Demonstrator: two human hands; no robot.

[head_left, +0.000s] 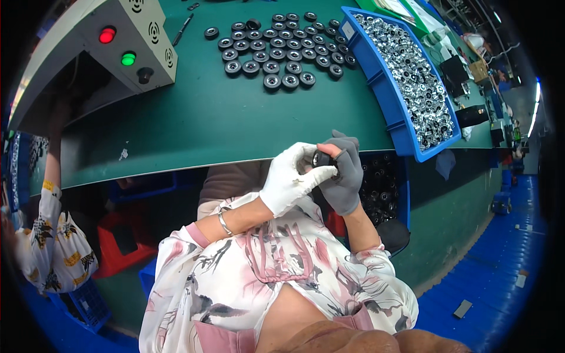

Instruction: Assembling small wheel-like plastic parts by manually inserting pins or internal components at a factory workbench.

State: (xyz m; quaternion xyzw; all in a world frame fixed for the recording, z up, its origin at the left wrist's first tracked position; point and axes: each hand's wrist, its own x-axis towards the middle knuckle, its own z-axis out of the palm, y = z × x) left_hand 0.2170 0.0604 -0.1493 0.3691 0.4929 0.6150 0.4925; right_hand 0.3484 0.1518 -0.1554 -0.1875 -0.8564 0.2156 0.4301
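Observation:
My left hand (287, 181), in a white glove, pinches a small black wheel (322, 159) with a shiny metal centre between thumb and fingers. On the wheel's other side is my right hand (347, 179), in a grey glove whose thumb end is bare. It is closed on the same wheel, its thumb against the top. Both hands hold it over my lap, just in front of the table edge. On the green table (247, 123) beyond, several similar black wheels (293, 55) lie flat in loose rows.
A blue bin (385, 109) full of shiny metal parts (406, 70) stands on the table's right. Under the edge sits a crate of dark wheels (379, 185). At left are a machine (154, 70) with red and green lights, a pen (183, 29) and another person's arm (54, 147).

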